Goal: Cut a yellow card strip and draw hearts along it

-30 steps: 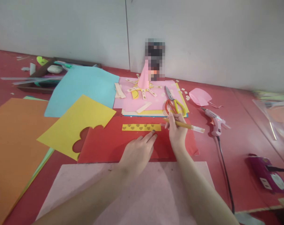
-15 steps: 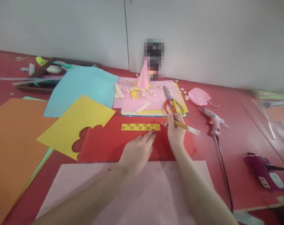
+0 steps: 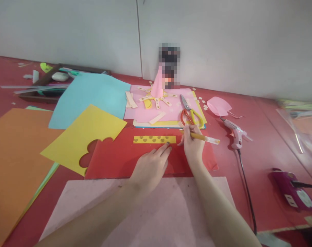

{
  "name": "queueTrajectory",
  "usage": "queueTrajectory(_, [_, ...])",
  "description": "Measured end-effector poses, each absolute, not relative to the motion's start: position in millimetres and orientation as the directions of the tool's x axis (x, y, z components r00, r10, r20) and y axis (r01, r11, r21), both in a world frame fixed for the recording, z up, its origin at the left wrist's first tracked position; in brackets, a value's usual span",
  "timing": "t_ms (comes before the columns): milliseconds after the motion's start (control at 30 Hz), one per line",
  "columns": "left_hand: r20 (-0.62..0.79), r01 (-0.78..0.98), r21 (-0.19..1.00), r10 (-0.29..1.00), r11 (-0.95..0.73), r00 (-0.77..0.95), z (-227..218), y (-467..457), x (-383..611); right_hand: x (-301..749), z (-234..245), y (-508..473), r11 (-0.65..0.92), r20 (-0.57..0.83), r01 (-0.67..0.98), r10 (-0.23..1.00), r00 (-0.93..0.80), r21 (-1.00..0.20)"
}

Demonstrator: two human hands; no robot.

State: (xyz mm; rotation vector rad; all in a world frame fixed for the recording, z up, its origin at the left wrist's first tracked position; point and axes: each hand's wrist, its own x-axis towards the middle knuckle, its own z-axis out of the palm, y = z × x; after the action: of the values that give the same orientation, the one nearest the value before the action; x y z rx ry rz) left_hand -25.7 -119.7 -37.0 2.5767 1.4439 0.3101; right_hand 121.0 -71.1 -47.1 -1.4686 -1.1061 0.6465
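My left hand (image 3: pixel 152 166) lies flat on a red paper sheet (image 3: pixel 114 156), fingers stretched toward a yellow strip (image 3: pixel 154 139) with punched hearts. The fingertips sit just below the strip's right end. My right hand (image 3: pixel 193 144) is closed round a yellow pencil (image 3: pixel 204 138) with a clear cap, its tip pointing left near the strip's right end. Red-and-yellow-handled scissors (image 3: pixel 190 113) lie just beyond that hand.
Yellow sheet (image 3: pixel 86 137) with a flower cutout, blue sheet (image 3: pixel 91 97), orange sheet (image 3: pixel 14 161) at left. Pink sheet (image 3: pixel 135 209) under my forearms. Pink cone with star strips (image 3: pixel 157 91) on pink paper by the wall. Glue gun (image 3: pixel 235 132) with cord and a purple device (image 3: pixel 291 190) at right.
The pencil in my right hand has tilted and shifted slightly left, its capped end rising a little. My left hand has stayed in place.
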Motion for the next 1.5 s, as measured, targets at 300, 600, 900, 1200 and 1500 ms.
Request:
queueTrajectory(300, [0.103,0.817,0.249,0.853,-0.520,0.511,-38.0,-119.5,-25.3,118.5,-54.5,-69.2,0.100,0.170,0.201,0.913,0.372,-0.975])
queueTrajectory(600, [0.102,0.817,0.250,0.853,-0.520,0.512,-39.5,-119.5,-25.5,118.6,-55.1,-73.7,0.122,0.255,0.342,0.891,0.376,-0.932])
queueTrajectory(900, [0.097,0.821,0.232,0.852,-0.522,0.514,-37.7,-119.8,-24.9,117.2,-55.1,-72.7,0.127,0.253,0.337,0.897,0.362,-0.933])
queueTrajectory(1200, [0.100,0.819,0.234,0.851,-0.524,0.516,-39.0,-120.3,-25.8,114.9,-46.3,-75.7,0.151,0.255,0.304,0.906,0.339,-0.941])
queueTrajectory(1500, [0.128,0.811,0.241,0.846,-0.533,0.518,-41.4,-120.3,-25.4,114.8,-53.5,-66.9,0.129,0.153,0.121,0.963,0.223,-0.984])
